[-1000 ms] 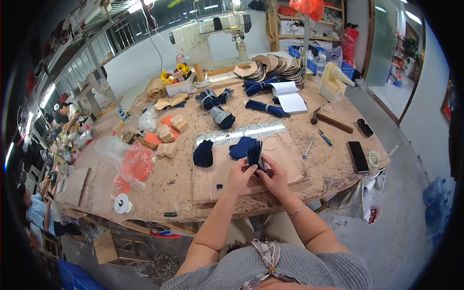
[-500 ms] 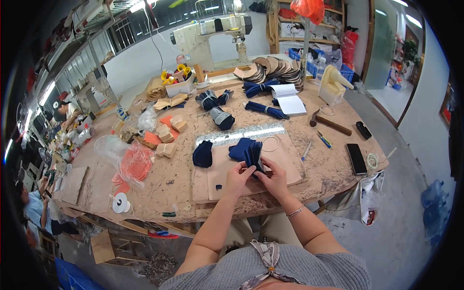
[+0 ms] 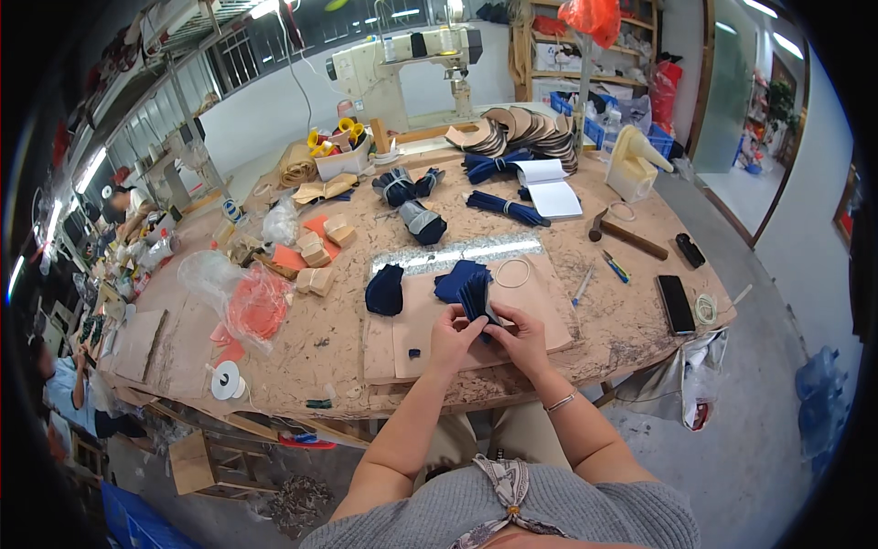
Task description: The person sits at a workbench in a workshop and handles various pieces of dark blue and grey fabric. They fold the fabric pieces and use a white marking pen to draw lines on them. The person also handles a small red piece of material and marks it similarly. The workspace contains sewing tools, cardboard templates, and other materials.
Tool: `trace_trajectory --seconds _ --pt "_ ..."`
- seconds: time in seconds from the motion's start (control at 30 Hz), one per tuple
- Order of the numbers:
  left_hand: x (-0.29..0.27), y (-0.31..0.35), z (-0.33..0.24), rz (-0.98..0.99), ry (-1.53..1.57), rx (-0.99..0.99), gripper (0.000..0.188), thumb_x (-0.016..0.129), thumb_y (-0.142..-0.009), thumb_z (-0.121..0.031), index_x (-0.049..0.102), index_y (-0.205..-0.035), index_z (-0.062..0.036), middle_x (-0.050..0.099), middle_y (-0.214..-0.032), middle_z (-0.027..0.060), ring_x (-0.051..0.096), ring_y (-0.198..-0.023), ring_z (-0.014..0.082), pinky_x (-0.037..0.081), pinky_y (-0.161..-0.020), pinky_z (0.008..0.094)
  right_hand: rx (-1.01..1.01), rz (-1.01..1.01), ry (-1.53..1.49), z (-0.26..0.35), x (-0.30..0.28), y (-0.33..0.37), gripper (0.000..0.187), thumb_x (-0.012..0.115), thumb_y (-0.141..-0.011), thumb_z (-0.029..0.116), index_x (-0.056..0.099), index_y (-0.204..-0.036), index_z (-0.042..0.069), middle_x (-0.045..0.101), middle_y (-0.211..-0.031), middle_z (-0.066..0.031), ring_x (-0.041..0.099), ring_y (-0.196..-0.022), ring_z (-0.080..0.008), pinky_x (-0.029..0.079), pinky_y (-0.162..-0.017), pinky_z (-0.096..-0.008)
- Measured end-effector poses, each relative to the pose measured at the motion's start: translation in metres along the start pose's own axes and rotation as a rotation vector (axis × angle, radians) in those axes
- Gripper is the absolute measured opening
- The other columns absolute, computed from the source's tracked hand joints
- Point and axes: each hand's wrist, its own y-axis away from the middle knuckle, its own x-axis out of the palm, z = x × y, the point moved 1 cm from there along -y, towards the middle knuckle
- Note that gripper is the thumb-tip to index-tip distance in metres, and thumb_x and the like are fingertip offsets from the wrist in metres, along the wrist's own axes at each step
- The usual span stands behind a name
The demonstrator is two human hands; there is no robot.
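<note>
Both hands (image 3: 450,342) (image 3: 519,339) grip blue pieces (image 3: 475,296) — white box (image 3: 344,166) holds yellow items (image 3: 346,125).

Navy stack (image 3: 475,296): matt, cloth-like. Bench (image 3: 311,357): rough, scuffed. Hammer handle (image 3: 637,241): smooth wood. Phone (image 3: 676,305): glossy front. Bag (image 3: 207,275): thin, shiny clear plastic.

We hold a fanned stack of navy pieces (image 3: 475,296) between our left hand (image 3: 451,339) and right hand (image 3: 519,339), over a tan board (image 3: 425,343) on the table (image 3: 343,361). Two more navy stacks (image 3: 384,291) lie just beyond and to the left, while a hammer (image 3: 637,240) and a black phone (image 3: 676,304) lie to our right.
</note>
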Motion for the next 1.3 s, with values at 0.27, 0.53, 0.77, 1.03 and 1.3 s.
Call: trace_trajectory --seconds 0.27,0.53,0.77,1.03,1.3 --pt "-0.004 -0.005 0.007 -0.011 0.008 0.054 0.019 0.066 -0.085 -0.006 0.059 -0.103 -0.0028 0.065 -0.091 0.0012 0.059 -0.077 0.0050 0.048 -0.068 0.0205 -0.073 -0.080 0.218 0.001 0.000 -0.002 0.028 0.066 -0.084 0.000 0.065 -0.112 -0.001 0.072 -0.095 -0.0134 0.067 -0.082 -0.0125 0.054 -0.070 -0.0250" --pt "-0.003 -0.006 0.013 -0.041 -0.056 0.150 0.020 0.067 -0.084 -0.007 0.059 -0.102 -0.0014 0.065 -0.089 0.0024 0.060 -0.077 0.0063 0.049 -0.067 0.0224 -0.075 -0.080 0.283 0.008 0.003 -0.003 0.026 0.066 -0.086 0.004 0.065 -0.111 -0.002 0.071 -0.095 -0.0146 0.069 -0.083 -0.0156 0.053 -0.072 -0.0263" --pt "0.000 -0.001 0.009 -0.043 -0.174 0.200 0.028 0.070 -0.082 -0.006 0.056 -0.106 0.0006 0.066 -0.093 0.0058 0.063 -0.086 0.0104 0.052 -0.073 0.0245 -0.073 -0.055 0.230 0.005 0.004 -0.003 0.027 0.069 -0.086 0.006 0.065 -0.111 -0.004 0.070 -0.090 -0.0063 0.061 -0.077 -0.0077 0.051 -0.068 -0.0228" --pt "-0.004 -0.002 0.008 0.004 -0.117 0.147 0.032 0.072 -0.082 -0.009 0.056 -0.108 0.0006 0.066 -0.098 0.0072 0.064 -0.088 0.0123 0.053 -0.073 0.0261 0.032 -0.060 0.171 -0.006 -0.004 -0.008 0.024 0.069 -0.084 0.010 0.067 -0.105 -0.003 0.071 -0.088 -0.0100 0.065 -0.077 -0.0130 0.052 -0.069 -0.0241" --pt "-0.022 -0.009 0.019 -0.089 -0.303 0.201 0.034 0.068 -0.085 -0.009 0.055 -0.115 0.0019 0.067 -0.100 0.0058 0.062 -0.091 0.0142 0.049 -0.083 0.0279 -0.011 -0.275 0.090 0.001 -0.002 0.003 0.025 0.068 -0.085 0.008 0.060 -0.107 -0.001 0.065 -0.082 -0.0054 0.059 -0.067 -0.0098 0.048 -0.060 -0.0230"
